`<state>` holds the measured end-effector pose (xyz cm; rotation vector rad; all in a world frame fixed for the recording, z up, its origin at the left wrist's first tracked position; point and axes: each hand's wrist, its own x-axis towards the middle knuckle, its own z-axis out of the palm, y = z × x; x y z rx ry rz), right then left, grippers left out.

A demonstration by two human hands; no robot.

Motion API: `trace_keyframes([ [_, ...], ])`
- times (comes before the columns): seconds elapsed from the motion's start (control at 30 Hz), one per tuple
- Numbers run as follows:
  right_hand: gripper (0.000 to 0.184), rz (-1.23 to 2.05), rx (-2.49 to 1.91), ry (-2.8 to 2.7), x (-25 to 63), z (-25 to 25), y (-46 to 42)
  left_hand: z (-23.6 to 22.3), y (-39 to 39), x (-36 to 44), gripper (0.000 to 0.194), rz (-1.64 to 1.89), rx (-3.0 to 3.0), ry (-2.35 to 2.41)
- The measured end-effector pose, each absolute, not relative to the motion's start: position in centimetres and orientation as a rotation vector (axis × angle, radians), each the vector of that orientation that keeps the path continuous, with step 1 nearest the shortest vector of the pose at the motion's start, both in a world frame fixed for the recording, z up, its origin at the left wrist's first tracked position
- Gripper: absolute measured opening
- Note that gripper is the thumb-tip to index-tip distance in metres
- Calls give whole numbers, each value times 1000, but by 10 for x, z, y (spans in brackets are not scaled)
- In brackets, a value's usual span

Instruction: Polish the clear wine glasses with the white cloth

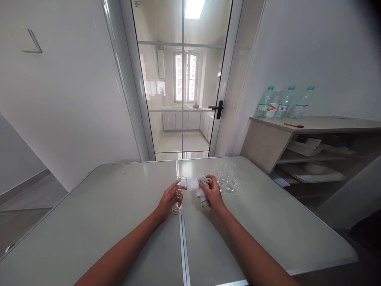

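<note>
No text is legible: the labels on the bottles near the far left corner of the cabinet top carry print too small to read, one bearing an orange chevron, and the sticker at the door's upper left is unreadable.

The person's left hand is bare, with slender fingers that taper toward their tips. The left wrist is bare as well and narrower than the left forearm, which widens smoothly toward the bottom edge of the head view, uncovered along its whole visible length. The right hand is likewise bare and slim-fingered. Beyond the uncovered right wrist, the right forearm broadens in a similar even taper, its outline smooth. The fingernails are too small to make out.
</note>
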<state>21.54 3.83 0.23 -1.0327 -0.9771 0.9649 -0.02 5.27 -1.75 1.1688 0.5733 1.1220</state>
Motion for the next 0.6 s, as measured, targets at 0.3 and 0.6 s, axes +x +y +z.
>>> trace_keyframes([
  [0.3, 24, 601, -1033, -1533, 212, 22, 19, -10, 36, 0, 46, 1281, 1729, 966],
  [0.6, 30, 818, -1005, -1759, 228, 27, 16, -15, 31, -7, 36, 1252, 2042, 946],
])
